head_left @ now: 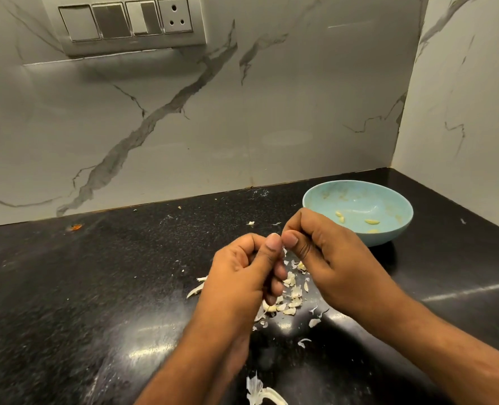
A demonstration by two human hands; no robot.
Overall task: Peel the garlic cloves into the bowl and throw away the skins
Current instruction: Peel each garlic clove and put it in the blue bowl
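Step in hand: peeling of one clove, judged from the pose. Left hand [242,267] and right hand [321,252] raised together above the black counter [96,287], thumbs tip to tip, fingers curled inward. Both hands pinching a small item between thumb and fingers — presumably a garlic clove [274,235], though only a pale sliver visible at the fingertips (too small to confirm skin on or off).

Location of task items:
- Blue bowl [388,197] at the far right of the counter, just behind the right hand, near the corner of the marble walls. Four or so peeled cloves [372,221] lying in its bottom.
- Pile of skins and cloves [293,293] directly below the hands, on the counter; peeled and unpeeled pieces not separable at this size.
- Loose skin scraps scattered around the pile, with one larger papery piece [257,390] at the near edge.

Next move, as a judgement: strip remaining skin, drop it onto the pile, then carry the bare clove right and back to the bowl — a short reach. Disposal of skins not yet begun; no bin in view.
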